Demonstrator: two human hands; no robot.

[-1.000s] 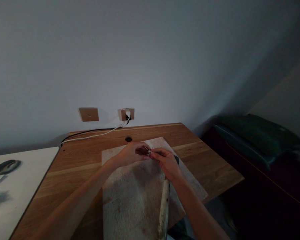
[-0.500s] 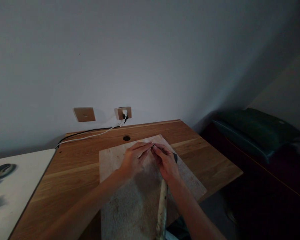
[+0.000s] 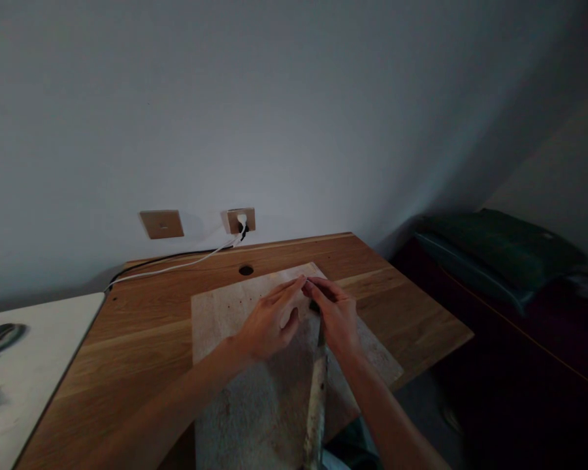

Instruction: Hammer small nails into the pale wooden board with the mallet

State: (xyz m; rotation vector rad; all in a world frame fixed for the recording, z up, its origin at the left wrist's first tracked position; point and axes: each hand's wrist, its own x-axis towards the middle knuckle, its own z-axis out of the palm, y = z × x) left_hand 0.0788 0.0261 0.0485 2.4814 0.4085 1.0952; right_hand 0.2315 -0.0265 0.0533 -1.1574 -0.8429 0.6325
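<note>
My left hand (image 3: 273,321) is above a pale wooden board (image 3: 245,391), fingers stretched forward and thumb apart from them. Its index fingertip meets the fingertips of my right hand (image 3: 337,313) near the board's far edge. The right thumb and fingers are pinched together; whatever small thing lies between them is too tiny to name. Under my right hand lies a hammer (image 3: 316,398) with a worn, whitish handle pointing toward me. Its dark head is mostly hidden behind that hand. Several small dark dots run in a row on the board, left of my hands.
The board rests on a brown wooden table (image 3: 137,352) against a grey wall. Cables run from a wall socket (image 3: 241,220) along the table's back edge. At left is a white surface (image 3: 44,365) with a round dark object (image 3: 2,337). A green cushion (image 3: 504,251) lies at right.
My left hand has shifted slightly right and its thumb has come away from its fingers. My right hand has turned a little, still pinched. The view has moved slightly.
</note>
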